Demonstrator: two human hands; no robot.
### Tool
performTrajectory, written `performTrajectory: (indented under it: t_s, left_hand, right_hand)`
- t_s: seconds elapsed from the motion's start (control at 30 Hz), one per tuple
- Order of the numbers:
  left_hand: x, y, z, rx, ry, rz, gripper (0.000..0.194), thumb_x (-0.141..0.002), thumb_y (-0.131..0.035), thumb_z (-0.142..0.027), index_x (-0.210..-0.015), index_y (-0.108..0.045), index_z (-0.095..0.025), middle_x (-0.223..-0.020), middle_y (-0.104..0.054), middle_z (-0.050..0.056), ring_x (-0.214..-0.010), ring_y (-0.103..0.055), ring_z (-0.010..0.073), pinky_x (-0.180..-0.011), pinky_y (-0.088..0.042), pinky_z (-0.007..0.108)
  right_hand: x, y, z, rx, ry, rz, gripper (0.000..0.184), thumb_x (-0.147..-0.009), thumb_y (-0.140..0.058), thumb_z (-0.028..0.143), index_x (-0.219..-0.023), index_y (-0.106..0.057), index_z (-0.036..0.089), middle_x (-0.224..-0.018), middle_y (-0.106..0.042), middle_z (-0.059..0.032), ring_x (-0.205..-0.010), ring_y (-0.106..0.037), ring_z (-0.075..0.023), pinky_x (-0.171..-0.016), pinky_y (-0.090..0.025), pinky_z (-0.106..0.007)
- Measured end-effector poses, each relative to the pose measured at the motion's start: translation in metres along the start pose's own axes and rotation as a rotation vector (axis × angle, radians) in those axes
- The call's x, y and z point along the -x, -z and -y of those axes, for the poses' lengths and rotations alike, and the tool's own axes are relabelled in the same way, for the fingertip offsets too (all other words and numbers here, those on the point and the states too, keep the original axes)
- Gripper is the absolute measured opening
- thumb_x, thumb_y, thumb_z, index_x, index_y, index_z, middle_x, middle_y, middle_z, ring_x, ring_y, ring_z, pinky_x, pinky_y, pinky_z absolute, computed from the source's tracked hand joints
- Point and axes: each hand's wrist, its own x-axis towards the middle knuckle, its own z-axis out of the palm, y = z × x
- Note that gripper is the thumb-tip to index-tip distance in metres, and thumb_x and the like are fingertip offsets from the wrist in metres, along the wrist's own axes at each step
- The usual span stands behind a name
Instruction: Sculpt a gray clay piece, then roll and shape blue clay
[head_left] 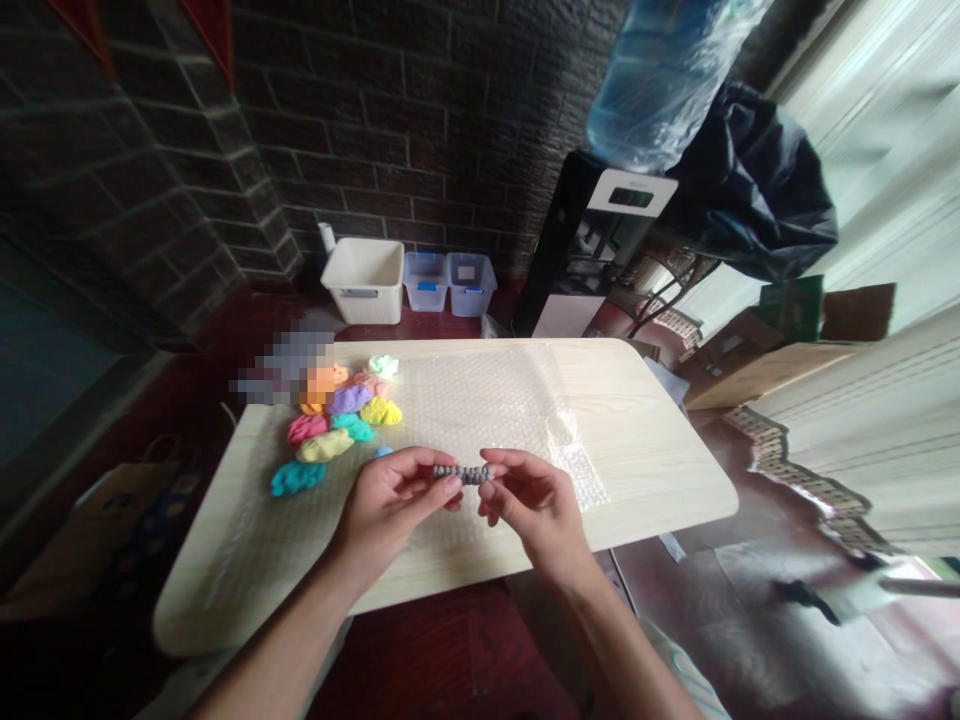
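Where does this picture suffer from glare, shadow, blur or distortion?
Head view: glare whitens the right end of the bubble wrap; the brick wall sinks into shadow, while the curtain is bright; outer edges look stretched and soft; a pixelated patch covers the table's far-left corner; the hands are fairly clear, the gray beaded strip less so.

Head view, forward-down over the table (637, 430)

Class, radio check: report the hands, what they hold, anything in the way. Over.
Left hand, right hand: pinching opposite ends. Gray bumpy strip: held over the table. Nothing seen blocking it; colored bundles lie left.
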Motion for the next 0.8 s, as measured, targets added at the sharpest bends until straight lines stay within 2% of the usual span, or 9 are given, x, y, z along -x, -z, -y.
performTrajectory:
  t_s: [0.13,0.3,0.47,0.8]
  left_hand:
    - [-0.0007,-0.0037,-0.0034,0.039,0.009,0.013,0.032,-0.079,-0.089,-0.034,-0.098,-0.077,-0.012,-0.074,-0.078,0.006,-0.07,-0.074,0.0169,-0.071,-0.062,0.027]
    - [-0.0019,-0.0044,-0.0015,0.047,-0.004,-0.004,0.031,-0.081,-0.088,-0.035,-0.099,-0.079,-0.011,-0.077,-0.081,0.009,-0.072,-0.076,0.0184,-0.072,-0.064,0.029]
    - [-0.0019,-0.0037,-0.0001,0.046,-0.017,-0.024,0.031,-0.082,-0.087,-0.036,-0.1,-0.08,-0.011,-0.078,-0.081,0.009,-0.071,-0.077,0.019,-0.072,-0.065,0.03]
    - [-0.0006,-0.0072,0.0008,0.094,-0.032,0.0,0.03,-0.079,-0.09,-0.03,-0.1,-0.077,-0.012,-0.078,-0.08,0.006,-0.072,-0.076,0.0159,-0.072,-0.064,0.025]
  right_hand:
    - [-0.0027,-0.0004,0.0,0.043,-0.012,-0.055,0.021,-0.079,-0.091,0.036,-0.093,-0.085,0.021,-0.066,-0.072,-0.0015,-0.059,-0.063,-0.0134,-0.055,-0.052,-0.027]
    - [-0.003,0.0005,0.0005,0.042,-0.03,-0.077,0.023,-0.077,-0.093,0.037,-0.092,-0.087,0.021,-0.066,-0.073,-0.0025,-0.059,-0.063,-0.0148,-0.056,-0.051,-0.029]
    - [-0.0018,0.0024,-0.0017,-0.021,-0.043,-0.098,0.027,-0.084,-0.088,0.04,-0.102,-0.086,0.02,-0.065,-0.073,-0.0026,-0.061,-0.064,-0.0154,-0.061,-0.053,-0.031]
    - [-0.0035,0.0011,-0.0009,0.019,-0.016,-0.051,0.023,-0.086,-0.086,0.041,-0.092,-0.084,0.019,-0.067,-0.074,-0.0035,-0.061,-0.063,-0.0153,-0.061,-0.052,-0.03]
